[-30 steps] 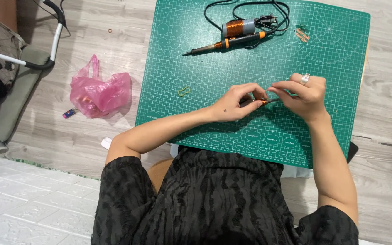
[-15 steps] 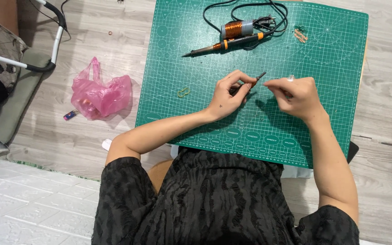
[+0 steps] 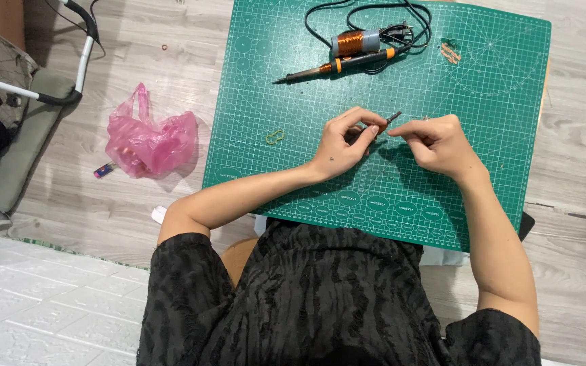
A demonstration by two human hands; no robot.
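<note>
Both hands rest over the middle of a green cutting mat. My left hand pinches a small thin piece with a dark tip between thumb and fingers, the tip pointing up and right. My right hand is curled beside it, its thumb and forefinger pinched together just right of that tip. What the right fingers hold is too small to make out. A small yellow-green loop lies on the mat left of my left hand.
A soldering iron with an orange and black handle, its black cable and a copper wire spool lie at the mat's far edge, with copper scraps to the right. A pink plastic bag sits on the wooden floor to the left.
Both hands shifted left on the mat and parted slightly. The thin dark-tipped piece now shows between them, held in the left fingers.
</note>
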